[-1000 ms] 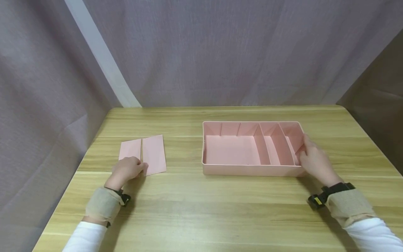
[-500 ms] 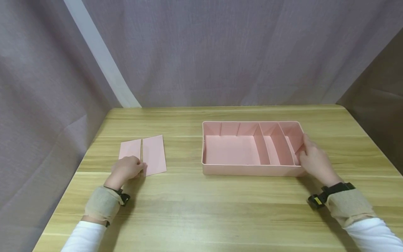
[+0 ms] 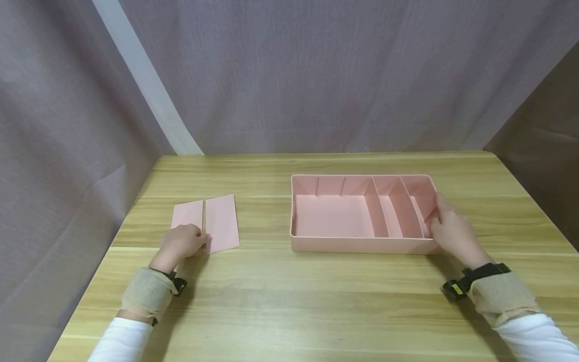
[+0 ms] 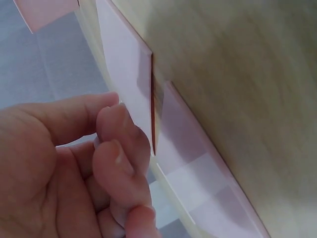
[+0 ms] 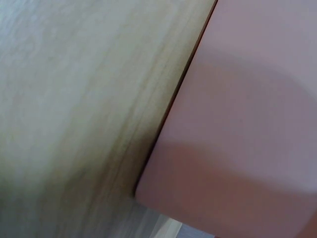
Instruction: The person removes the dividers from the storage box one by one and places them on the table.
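One flat, pale-pink rectangular panel (image 3: 221, 223), thin and probably plastic, lies on the wood-grain tabletop (image 3: 289, 301) left of centre in the head view; a second pink panel (image 3: 188, 213) lies just beside it, farther left, across a narrow gap. The left hand (image 3: 181, 241) is over the near part of that second panel, fingers curled and thumb reaching to the first; whether it pinches either one cannot be told, even from the left wrist view. Right of centre sits an oblong, open-topped pink box (image 3: 362, 245) with two upright dividers (image 3: 377, 213) crossing its right half, and the right hand (image 3: 452, 234) grips its right end.

For clean handling, the left fingertips would do best to work along the gap, where a nail might get under an edge, taking only one panel. The right hand's hold should be light and steady, so the wall is not bent.
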A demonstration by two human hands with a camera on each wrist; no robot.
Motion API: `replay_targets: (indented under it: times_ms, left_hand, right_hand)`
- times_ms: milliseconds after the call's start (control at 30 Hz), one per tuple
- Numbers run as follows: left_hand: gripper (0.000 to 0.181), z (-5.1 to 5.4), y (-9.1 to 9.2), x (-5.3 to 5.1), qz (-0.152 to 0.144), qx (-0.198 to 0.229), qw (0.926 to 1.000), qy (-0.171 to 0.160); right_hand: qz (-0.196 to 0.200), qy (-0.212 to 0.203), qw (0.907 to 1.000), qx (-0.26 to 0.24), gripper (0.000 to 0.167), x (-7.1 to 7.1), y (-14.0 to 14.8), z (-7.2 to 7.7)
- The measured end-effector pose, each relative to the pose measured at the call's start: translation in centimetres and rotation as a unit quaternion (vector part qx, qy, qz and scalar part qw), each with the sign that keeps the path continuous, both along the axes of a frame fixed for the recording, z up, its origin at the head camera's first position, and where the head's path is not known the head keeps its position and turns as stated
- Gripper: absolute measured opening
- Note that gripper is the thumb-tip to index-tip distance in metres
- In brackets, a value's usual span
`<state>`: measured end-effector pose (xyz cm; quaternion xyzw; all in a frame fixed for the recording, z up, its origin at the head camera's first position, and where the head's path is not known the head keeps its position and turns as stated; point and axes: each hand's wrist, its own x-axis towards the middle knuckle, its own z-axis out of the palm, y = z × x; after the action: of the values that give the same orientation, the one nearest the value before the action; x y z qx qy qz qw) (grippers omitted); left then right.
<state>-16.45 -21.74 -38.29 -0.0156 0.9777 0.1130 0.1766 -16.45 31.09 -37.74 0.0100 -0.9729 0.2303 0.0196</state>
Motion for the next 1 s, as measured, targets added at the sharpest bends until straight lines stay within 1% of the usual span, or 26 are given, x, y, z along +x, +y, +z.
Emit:
replay_targets:
  times_ms: [200, 433, 633, 800, 900, 1000]
  left_hand:
    - [0.036, 0.2, 0.0, 0.0, -0.002, 0.004, 1.0000, 0.005]
    - [0.036, 0.4, 0.3, 0.0, -0.007, 0.004, 0.9998, 0.018]
    - [0.037, 0.7, 0.6, 0.0, -0.004, -0.004, 0.9999, 0.014]
    - [0.037, 1.0, 1.0, 0.1, 0.000, -0.002, 0.9999, 0.016]
    - [0.037, 1.3, 1.3, 0.1, 0.000, -0.001, 0.9997, 0.023]
    - [0.037, 1.5, 1.6, 0.1, -0.007, -0.001, 0.9993, 0.037]
  right_hand:
    - [0.004, 0.013, 0.9999, 0.002, 0.059, 0.0, 0.0, -0.1]
    - [0.002, 0.011, 0.9999, -0.001, 0.058, 0.0, 0.0, 0.0]
    - [-0.001, 0.007, 1.0000, -0.001, 0.059, 0.0, -0.1, 0.0]
    - [0.001, 0.011, 0.9999, 0.001, 0.059, 0.0, 0.0, -0.1]
    - [0.001, 0.010, 1.0000, -0.001, 0.059, -0.1, 0.0, -0.1]
    - [0.001, 0.009, 1.0000, -0.002, 0.059, 0.0, 0.0, -0.1]
